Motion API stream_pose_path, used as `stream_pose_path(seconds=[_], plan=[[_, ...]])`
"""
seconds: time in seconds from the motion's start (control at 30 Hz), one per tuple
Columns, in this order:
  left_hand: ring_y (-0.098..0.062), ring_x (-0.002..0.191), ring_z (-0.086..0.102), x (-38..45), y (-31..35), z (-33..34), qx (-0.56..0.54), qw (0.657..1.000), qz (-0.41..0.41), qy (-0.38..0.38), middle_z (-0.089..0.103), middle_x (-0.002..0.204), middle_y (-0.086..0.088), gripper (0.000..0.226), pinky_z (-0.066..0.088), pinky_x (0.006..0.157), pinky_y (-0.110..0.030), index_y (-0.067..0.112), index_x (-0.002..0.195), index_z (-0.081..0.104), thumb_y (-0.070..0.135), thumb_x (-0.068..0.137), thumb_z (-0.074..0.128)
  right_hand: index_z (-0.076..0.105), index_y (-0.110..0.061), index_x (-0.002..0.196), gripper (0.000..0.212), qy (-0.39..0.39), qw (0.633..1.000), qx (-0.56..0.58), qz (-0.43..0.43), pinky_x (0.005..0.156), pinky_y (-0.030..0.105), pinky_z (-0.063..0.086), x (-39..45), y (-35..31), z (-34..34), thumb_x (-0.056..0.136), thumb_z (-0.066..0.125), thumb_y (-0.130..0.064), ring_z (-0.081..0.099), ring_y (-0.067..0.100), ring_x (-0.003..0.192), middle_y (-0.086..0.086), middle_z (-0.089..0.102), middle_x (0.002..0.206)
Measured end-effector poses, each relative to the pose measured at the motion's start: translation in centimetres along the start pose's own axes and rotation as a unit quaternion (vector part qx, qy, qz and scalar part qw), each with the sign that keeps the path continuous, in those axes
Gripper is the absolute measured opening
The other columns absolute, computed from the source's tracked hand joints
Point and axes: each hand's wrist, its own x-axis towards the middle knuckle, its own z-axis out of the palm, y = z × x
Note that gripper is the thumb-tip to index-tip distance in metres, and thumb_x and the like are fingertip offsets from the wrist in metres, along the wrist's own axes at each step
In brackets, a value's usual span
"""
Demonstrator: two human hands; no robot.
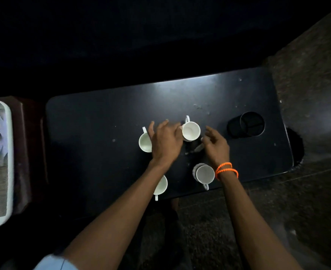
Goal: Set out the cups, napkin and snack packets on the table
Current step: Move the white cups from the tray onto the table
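Loose-fingered, grasping nothing, the left hand (166, 142) touches the far cup (191, 131), the right hand (216, 148) hovers unclenched just right of it, with 3 other cups (205, 174) nearby.

no text, label, brand, number or sign could be read anywhere, neither on the white cups (191, 131), the dark table (102, 123) nor the white tray (10, 152) at the left edge

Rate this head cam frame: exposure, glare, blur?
Head view: heavily underexposed, surroundings nearly black; a glare streak runs along the far edge of the table; the white far cup stands out clearly; the tray at left is blurred and bowed by the wide lens; left hand and right hand are slightly soft.
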Motion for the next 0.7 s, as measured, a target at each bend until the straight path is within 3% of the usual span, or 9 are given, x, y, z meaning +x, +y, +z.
stream_pose_path(seconds=[0.1, 0.2, 0.3, 0.47, 0.57, 0.7], plan=[[-0.019, 0.121, 0.065, -4.7, -1.0, -0.4, -0.031, 0.993, 0.015, 0.115, 0.078, 0.102, 0.006, 0.017, 0.027, 0.116, -0.057, 0.023, 0.104, 0.078, 0.026, 0.096, 0.063, 0.072, -0.015, 0.119, 0.041, 0.042, 0.993, -0.077, -0.078, 0.092, 0.014, 0.040, -3.3, 2.2, -1.2, 0.079, 0.080, -0.020, 0.068, 0.022, 0.108, 0.008, 0.073, 0.117], [-0.017, 0.122, 0.064, -9.7, -2.6, 0.0, 0.009, 0.990, 0.005, 0.138, 0.075, 0.116, 0.010, 0.020, 0.032, 0.112, -0.057, 0.025, 0.110, 0.076, 0.030, 0.093, 0.068, 0.072, -0.011, 0.115, 0.059, 0.055, 0.977, -0.163, -0.126, 0.096, 0.027, 0.046, -5.8, 4.7, -1.3, 0.063, 0.093, -0.030, 0.065, 0.029, 0.107, 0.011, 0.071, 0.116], [-0.020, 0.130, 0.058, -13.5, -4.2, 0.6, 0.064, 0.992, -0.034, 0.108, 0.067, 0.135, 0.004, 0.041, 0.033, 0.114, -0.050, 0.024, 0.125, 0.070, 0.039, 0.087, 0.074, 0.065, -0.017, 0.125, 0.079, 0.039, 0.969, -0.222, -0.101, 0.099, 0.043, 0.048, -7.1, 6.6, -1.0, 0.056, 0.094, -0.042, 0.056, 0.030, 0.115, 0.008, 0.062, 0.125], [-0.031, 0.135, 0.050, -15.4, -5.6, 0.8, 0.114, 0.987, -0.109, 0.028, 0.053, 0.148, -0.008, 0.082, 0.041, 0.105, -0.050, 0.018, 0.144, 0.054, 0.046, 0.073, 0.084, 0.057, -0.017, 0.135, 0.085, 0.019, 0.969, -0.222, -0.104, 0.101, 0.034, 0.042, -7.8, 8.2, -0.1, 0.059, 0.093, -0.028, 0.048, 0.028, 0.117, 0.009, 0.053, 0.129], [-0.034, 0.132, 0.053, -15.1, -6.0, 0.7, 0.118, 0.986, -0.116, -0.007, 0.054, 0.146, -0.012, 0.089, 0.049, 0.100, -0.049, 0.014, 0.146, 0.051, 0.044, 0.070, 0.087, 0.059, -0.012, 0.133, 0.077, 0.041, 0.967, -0.226, -0.109, 0.098, 0.037, 0.046, -8.1, 8.6, 0.5, 0.062, 0.088, -0.016, 0.052, 0.033, 0.113, 0.014, 0.055, 0.126], [-0.031, 0.128, 0.058, -15.1, -6.0, 0.6, 0.101, 0.988, -0.119, -0.022, 0.057, 0.143, -0.009, 0.089, 0.053, 0.097, -0.045, 0.014, 0.147, 0.051, 0.041, 0.071, 0.087, 0.062, -0.009, 0.126, 0.068, 0.064, 0.968, -0.215, -0.110, 0.093, 0.035, 0.047, -8.2, 8.8, 0.9, 0.063, 0.087, -0.016, 0.054, 0.032, 0.107, 0.015, 0.057, 0.121]])
